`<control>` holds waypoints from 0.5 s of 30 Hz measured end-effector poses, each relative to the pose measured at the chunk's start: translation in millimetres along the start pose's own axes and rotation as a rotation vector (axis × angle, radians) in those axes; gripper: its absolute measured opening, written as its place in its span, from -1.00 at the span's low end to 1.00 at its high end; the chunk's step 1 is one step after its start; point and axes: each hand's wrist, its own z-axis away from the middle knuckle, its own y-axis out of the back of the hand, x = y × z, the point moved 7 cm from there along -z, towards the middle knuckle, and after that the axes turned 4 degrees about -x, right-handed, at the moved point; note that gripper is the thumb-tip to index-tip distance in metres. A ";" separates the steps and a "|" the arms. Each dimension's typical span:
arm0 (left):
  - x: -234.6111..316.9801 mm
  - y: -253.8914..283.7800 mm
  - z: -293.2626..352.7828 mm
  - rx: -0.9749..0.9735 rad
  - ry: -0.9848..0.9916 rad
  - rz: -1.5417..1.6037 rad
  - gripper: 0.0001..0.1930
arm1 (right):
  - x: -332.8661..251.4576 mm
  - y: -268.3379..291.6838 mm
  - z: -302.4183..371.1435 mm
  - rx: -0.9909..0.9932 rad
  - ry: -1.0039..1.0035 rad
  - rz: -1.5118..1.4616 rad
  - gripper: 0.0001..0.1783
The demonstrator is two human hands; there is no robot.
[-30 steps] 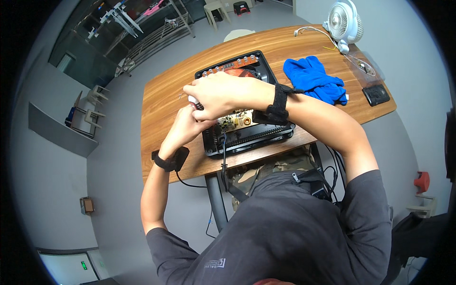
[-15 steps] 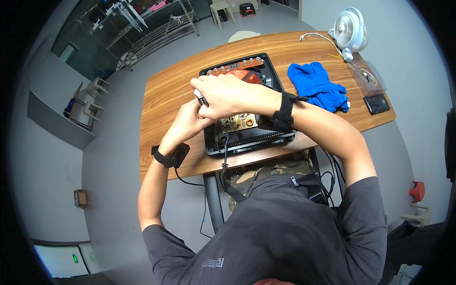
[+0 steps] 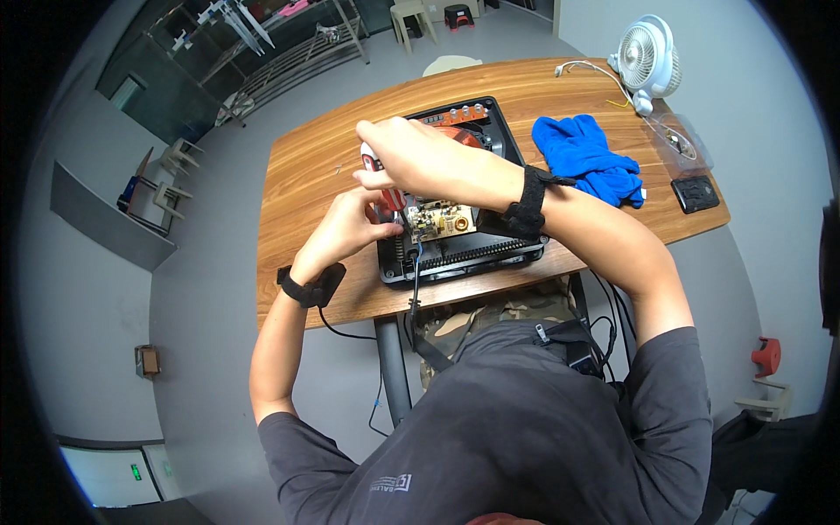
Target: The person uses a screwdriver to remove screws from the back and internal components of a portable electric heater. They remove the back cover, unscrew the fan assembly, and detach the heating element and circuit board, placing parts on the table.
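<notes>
An opened induction cooker with a black housing lies on the wooden table in front of me. Inside show a tan circuit board, part of a copper coil and an orange strip board. My right hand is wrapped round the handle of a red-and-white screwdriver, held tip down over the housing's left side. Around the screwdriver's lower end, the thumb and fingers of my left hand close in; its tip and any screw there are hidden.
A blue cloth lies crumpled right of the cooker. Beyond it are a white fan, a clear plastic tray and a black box-like object. Small bits lie on the table's left. A cable hangs over the front edge.
My hands, close together before, have come apart a little. The screwdriver's red handle now shows pointing down, and my left fingers have shifted to its lower end.
</notes>
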 end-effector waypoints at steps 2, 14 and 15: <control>-11.1 -10.8 1.4 -0.038 -0.061 -0.014 -0.71 | 0.3 7.3 -2.6 0.045 0.000 -0.022 -0.54; 2.3 -11.3 -0.5 -0.017 -0.014 -0.068 -0.84 | -2.0 28.2 -7.4 0.091 -0.051 -0.048 -0.51; 3.5 -9.4 -0.8 -0.008 -0.027 -0.102 -0.85 | -1.3 30.2 -6.6 0.097 -0.048 -0.043 -0.51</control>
